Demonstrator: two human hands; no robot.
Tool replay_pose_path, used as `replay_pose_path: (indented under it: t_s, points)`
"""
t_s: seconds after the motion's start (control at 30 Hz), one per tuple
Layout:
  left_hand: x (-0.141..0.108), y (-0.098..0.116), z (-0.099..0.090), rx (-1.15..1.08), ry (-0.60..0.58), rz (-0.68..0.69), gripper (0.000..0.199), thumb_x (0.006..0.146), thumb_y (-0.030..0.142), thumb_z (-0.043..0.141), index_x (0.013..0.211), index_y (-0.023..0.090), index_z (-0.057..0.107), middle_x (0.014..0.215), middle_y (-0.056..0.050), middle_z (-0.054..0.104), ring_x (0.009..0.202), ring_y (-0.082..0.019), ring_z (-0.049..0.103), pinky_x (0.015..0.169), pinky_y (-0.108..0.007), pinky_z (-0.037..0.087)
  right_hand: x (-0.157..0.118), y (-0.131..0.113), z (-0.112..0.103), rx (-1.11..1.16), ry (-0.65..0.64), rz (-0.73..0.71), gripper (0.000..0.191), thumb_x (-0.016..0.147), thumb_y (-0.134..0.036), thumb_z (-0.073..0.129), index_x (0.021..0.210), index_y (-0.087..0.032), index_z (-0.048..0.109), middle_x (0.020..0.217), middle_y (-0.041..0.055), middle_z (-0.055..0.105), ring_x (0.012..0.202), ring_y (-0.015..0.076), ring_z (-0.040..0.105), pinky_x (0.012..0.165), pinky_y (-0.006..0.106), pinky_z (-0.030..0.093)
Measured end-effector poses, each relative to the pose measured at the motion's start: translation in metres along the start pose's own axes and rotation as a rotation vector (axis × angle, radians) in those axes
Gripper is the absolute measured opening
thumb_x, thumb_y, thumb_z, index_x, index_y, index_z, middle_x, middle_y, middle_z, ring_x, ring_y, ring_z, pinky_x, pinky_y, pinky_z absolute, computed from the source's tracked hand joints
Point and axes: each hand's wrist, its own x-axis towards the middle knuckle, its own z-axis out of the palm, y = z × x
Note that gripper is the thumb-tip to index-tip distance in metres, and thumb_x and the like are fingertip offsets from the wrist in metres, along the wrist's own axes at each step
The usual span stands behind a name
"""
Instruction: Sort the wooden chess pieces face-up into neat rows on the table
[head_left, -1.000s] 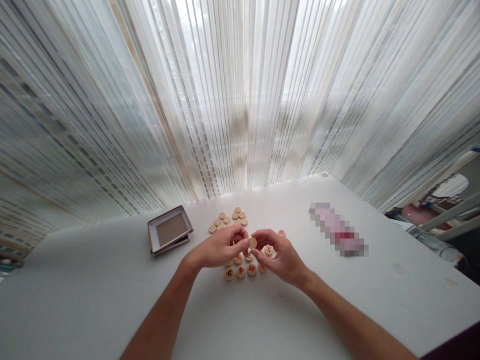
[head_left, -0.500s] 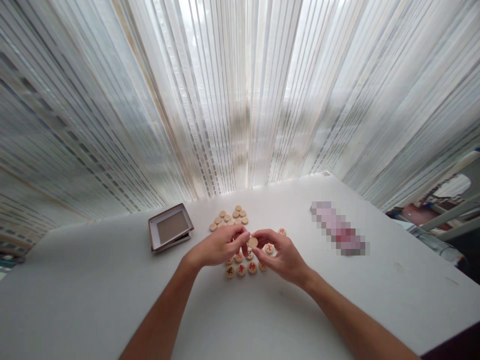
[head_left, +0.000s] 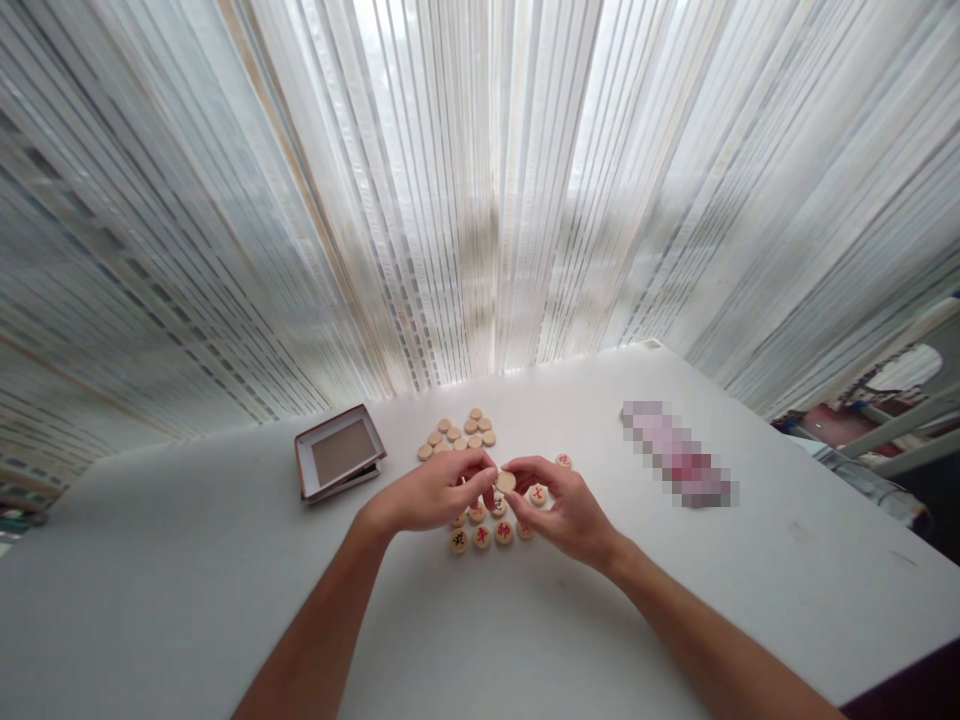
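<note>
Between my two hands, above the table, a round wooden Chinese chess piece (head_left: 506, 482) shows a plain face with no character visible. My right hand (head_left: 564, 505) grips it between thumb and fingertips. From the other side, the bent thumb and fingers of my left hand (head_left: 448, 490) close at the piece's left edge. Below lie rows of face-up pieces, among them a black-marked piece (head_left: 459, 541) and a red-marked piece (head_left: 503, 533); my hands cover some of them. Beyond my left hand sits a group of plain-side-up pieces (head_left: 454, 434), partly hidden by it.
An open shallow box (head_left: 341, 455) with a brown rim stands on the white table (head_left: 225, 560) at the left. A pinkish, pixelated item (head_left: 675, 455) lies at the right. Striped sheer curtains (head_left: 480, 200) hang along the table's far edge.
Both hands and the held piece stay almost as they were. The whole view has shifted very slightly; the pieces and the box on the table have not moved.
</note>
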Motion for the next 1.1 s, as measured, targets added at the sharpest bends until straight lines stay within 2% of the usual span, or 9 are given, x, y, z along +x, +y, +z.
replay_pose_path:
  t_s: [0.6, 0.87, 1.1]
  points:
    - [-0.001, 0.005, 0.002, 0.081, 0.045, 0.016, 0.035, 0.1, 0.042, 0.039, 0.09, 0.019, 0.062, 0.082, -0.002, 0.072, 0.068, -0.014, 0.063, 0.064, -0.024, 0.047, 0.0, 0.001, 0.0, 0.004, 0.014, 0.003, 0.023, 0.089, -0.028, 0.063, 0.111, -0.022, 0.063, 0.093, 0.0036, 0.071, 0.082, 0.0163, 0.068, 0.079, 0.03, 0.058]
    - [-0.003, 0.006, 0.004, 0.184, 0.046, -0.05, 0.034, 0.1, 0.04, 0.037, 0.08, 0.02, 0.055, 0.071, 0.001, 0.069, 0.063, -0.014, 0.06, 0.059, -0.024, 0.043, -0.002, 0.005, 0.002, 0.02, 0.007, 0.012, 0.025, 0.088, -0.028, 0.064, 0.113, -0.022, 0.063, 0.095, 0.004, 0.07, 0.084, 0.0166, 0.068, 0.08, 0.031, 0.058]
    - [-0.004, 0.012, 0.006, 0.223, 0.07, -0.013, 0.026, 0.099, 0.035, 0.041, 0.085, 0.02, 0.057, 0.075, 0.001, 0.067, 0.066, -0.013, 0.06, 0.06, -0.024, 0.042, 0.0, 0.004, -0.001, 0.007, 0.011, 0.023, 0.025, 0.09, -0.027, 0.063, 0.115, -0.021, 0.063, 0.095, 0.0041, 0.071, 0.084, 0.0163, 0.068, 0.08, 0.03, 0.058]
